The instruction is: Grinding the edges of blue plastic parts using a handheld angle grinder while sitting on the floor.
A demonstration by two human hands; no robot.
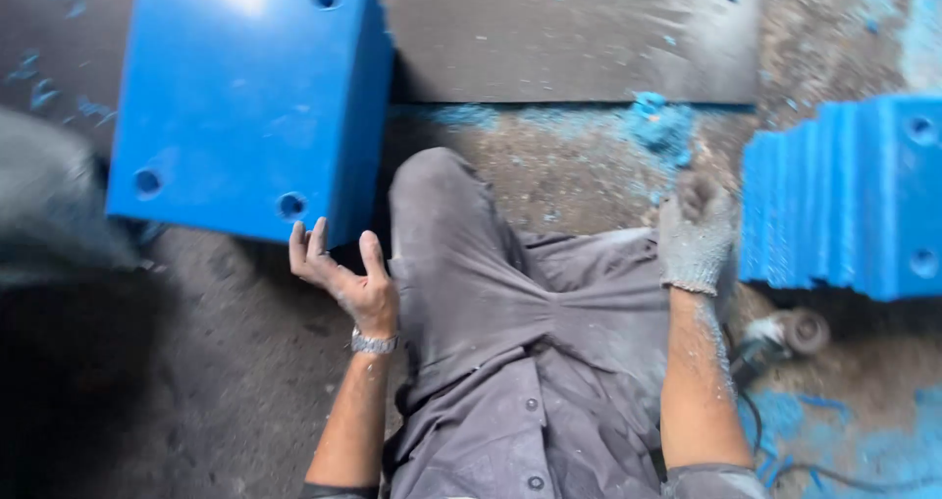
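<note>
My left hand [345,278] is bare, with a metal wristwatch [374,343] on the wrist; the forearm comes up from the bottom edge of the view, the palm is turned up and the fingers are spread and a little curled, holding nothing. The fingertips are just under the near corner of the big blue plastic block with round holes near its corners [245,97], very near to it, but I cannot tell if they touch. This block stands on the dusty concrete floor [226,362] in front of my left knee, tilted, with its broad face turned up toward me and its long axis running away from me, toward the top edge of the view. My right hand [695,229] wears a grey knitted glove covered with dust; the arm is straight forward beside my right leg, and the fingers are closed together like a loose fist, though I cannot tell if something is inside. Just right of it is a stack of blue plastic slabs [849,195], and near the wrist a small power tool [790,334] lies on the floor. Blue shavings [659,126] lie near a dark flat board [569,38].
</note>
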